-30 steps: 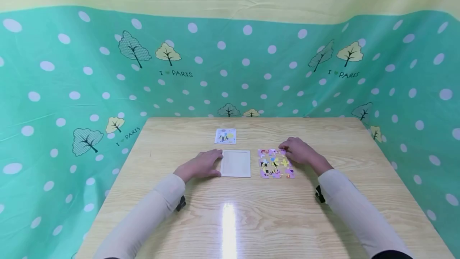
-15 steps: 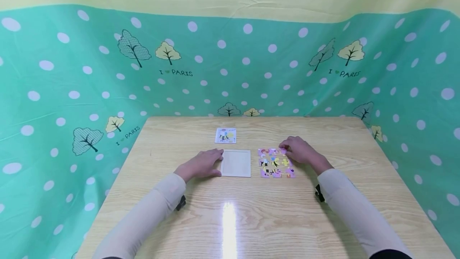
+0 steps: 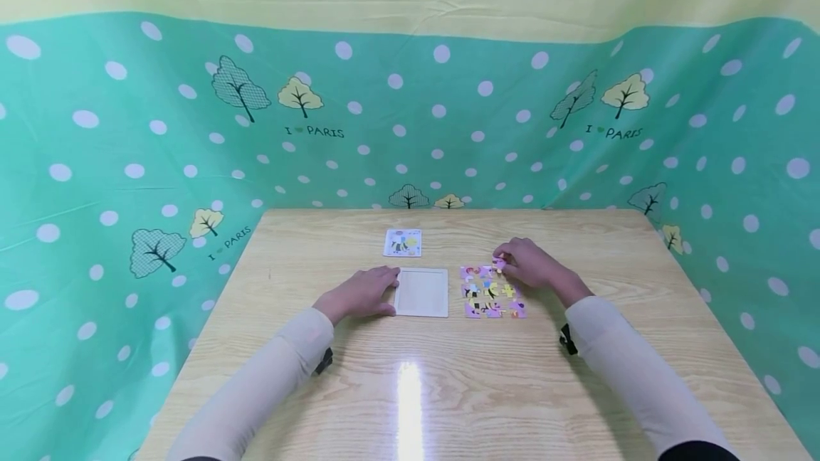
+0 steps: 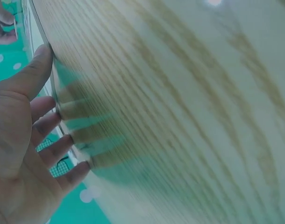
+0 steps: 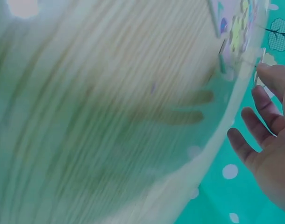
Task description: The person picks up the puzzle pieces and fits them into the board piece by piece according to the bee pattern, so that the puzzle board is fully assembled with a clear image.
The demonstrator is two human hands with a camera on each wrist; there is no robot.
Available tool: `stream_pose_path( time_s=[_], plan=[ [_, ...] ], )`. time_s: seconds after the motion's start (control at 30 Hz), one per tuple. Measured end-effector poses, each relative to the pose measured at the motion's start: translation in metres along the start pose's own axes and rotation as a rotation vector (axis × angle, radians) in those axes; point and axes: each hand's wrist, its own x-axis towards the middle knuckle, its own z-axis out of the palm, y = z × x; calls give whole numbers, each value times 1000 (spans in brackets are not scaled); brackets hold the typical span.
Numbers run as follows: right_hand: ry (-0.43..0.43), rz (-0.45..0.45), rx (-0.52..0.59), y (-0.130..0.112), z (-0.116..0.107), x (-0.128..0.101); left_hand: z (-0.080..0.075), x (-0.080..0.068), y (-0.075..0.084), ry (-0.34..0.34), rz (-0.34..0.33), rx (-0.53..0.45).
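Between thumb and fingertips, my right hand (image 3: 527,263) pinches a pink jigsaw piece (image 3: 499,262), raised over the far right corner of the laid-out pieces. The right wrist view shows this piece (image 5: 260,67) nearly edge-on, with the other fingers spread apart. Several pink and yellow jigsaw pieces (image 3: 490,290) lie in loose rows below that hand. My left hand (image 3: 360,293) rests at the left edge of a square, pale puzzle tray (image 3: 421,293), thumb near its front corner and fingers near the back one. The tray holds no pieces.
Behind the tray lies a small square picture card (image 3: 403,242) with a bee-like figure on it. The wooden table (image 3: 487,375) reaches back to a green dotted cloth (image 3: 359,105). A bright light reflection crosses the table's front middle.
My right hand has lifted the pink jigsaw piece from the far right corner of the rows and shifted slightly left and away. My left hand stays at the tray.
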Motion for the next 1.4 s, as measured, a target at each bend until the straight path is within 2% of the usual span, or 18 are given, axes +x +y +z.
stream_pose_path(
  time_s=[0.37, 0.77, 1.27, 1.4],
  plan=[
    [0, -12, 54, -23, -1, 8, -3, 0, 1, -14, 3, 20],
    [1, -34, 93, -41, 9, 16, -5, 0, 3, -11, 12, 19],
    [-38, -108, 84, -71, 28, 37, -1, 1, 0, -9, 24, 37],
    [-37, -134, 46, -77, 36, 42, 0, 1, 0, 1, 30, 47]
  ],
)
